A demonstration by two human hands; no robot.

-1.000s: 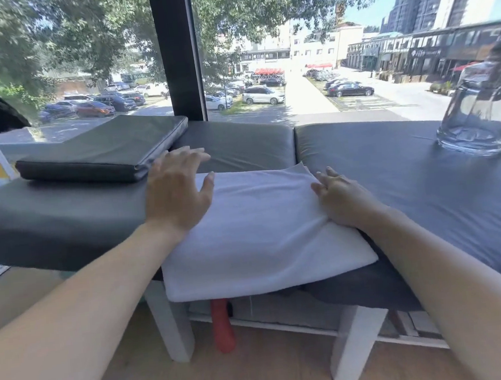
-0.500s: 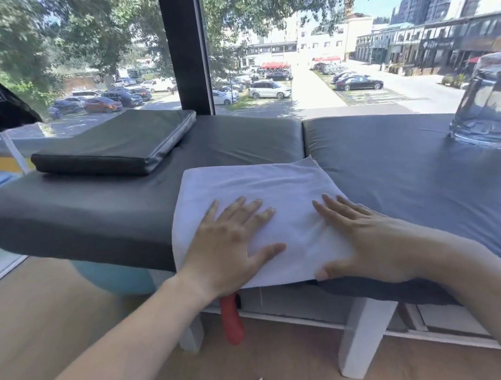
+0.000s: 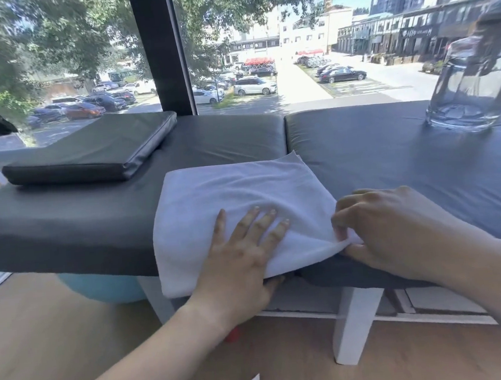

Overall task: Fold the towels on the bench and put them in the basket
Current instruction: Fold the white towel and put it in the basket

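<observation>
Along the window, a grey padded bench (image 3: 66, 222) runs left to right, carrying a loose dark cushion (image 3: 90, 148) at far left and a clear glass jar (image 3: 472, 88) at far right. At the near edge of the bench lies a white folded towel (image 3: 229, 197), its front hanging over the padding. The left hand (image 3: 242, 256) lies flat on the towel, fingers straight, thumb tucked under the edge. The right hand (image 3: 396, 226) pinches the towel's near right corner, lifting it slightly.
</observation>
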